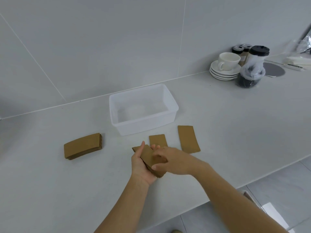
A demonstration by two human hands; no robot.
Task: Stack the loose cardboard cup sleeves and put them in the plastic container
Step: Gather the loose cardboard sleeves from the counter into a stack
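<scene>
A small bundle of cup sleeves [148, 161] is sitting at centre frame, low, cradled edge-up in the left hand [140, 167], which is curling around it; the right hand [168, 161] is pressing flat on top, fingers partly bent, squaring it. Two loose sleeves [158, 140] [188, 139] are lying flat just above the hands, and a finished stack [83, 146] is resting at left centre, well apart. The plastic container [170, 100], empty, is standing just above the loose ones on the counter [50, 190]. Sleeves look light, thin, bendy, likely slipping sideways in a pile, so pinching across the long edges seems best. The bundle's count is hidden by the hands; the right fingertips are blurring.
</scene>
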